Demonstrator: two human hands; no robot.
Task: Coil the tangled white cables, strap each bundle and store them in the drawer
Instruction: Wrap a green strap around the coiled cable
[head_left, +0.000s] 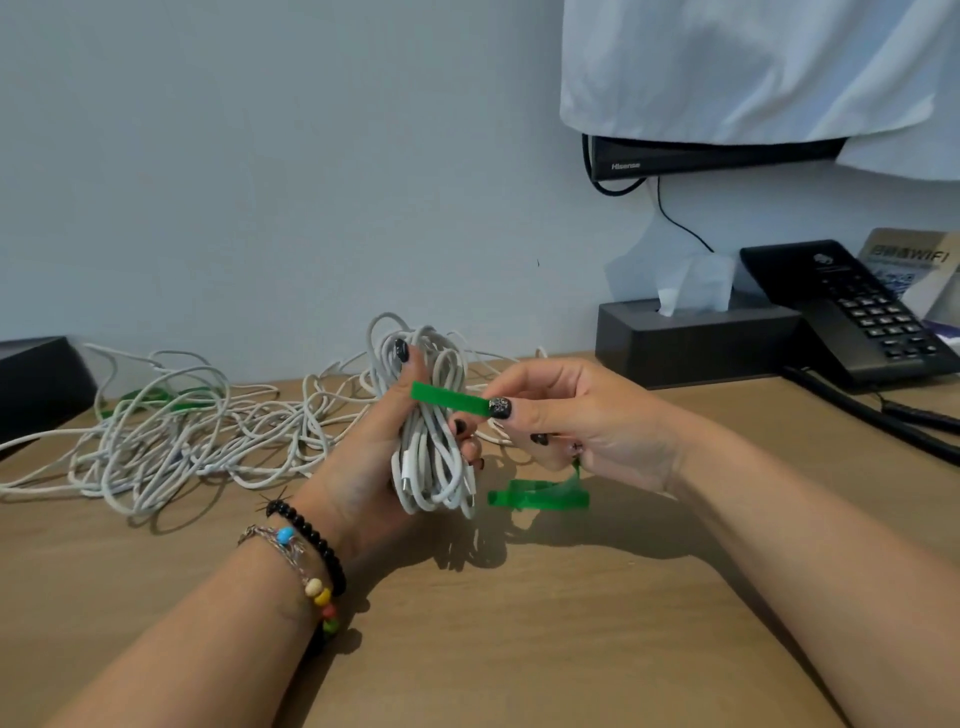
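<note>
Coiled bundle of white cables (434, 415) held upright above the brown wooden desk (519, 623), left hand (374, 447) wrapped round it. Right hand (566, 410) pinches a flat green strap (449, 399) laid across bundle's front. Tangled white cable pile (171, 436) lies to the left w/ more green straps (540, 496) under right hand.

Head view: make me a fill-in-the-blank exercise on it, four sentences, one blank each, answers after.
1. The left hand grips a coiled bundle of ____ cable.
2. The right hand pinches a ____ strap.
3. The tangled cables lie on the ____ side of the table.
4. The black tissue box stands beside a black ____.

Missing words: white; green; left; telephone
</note>
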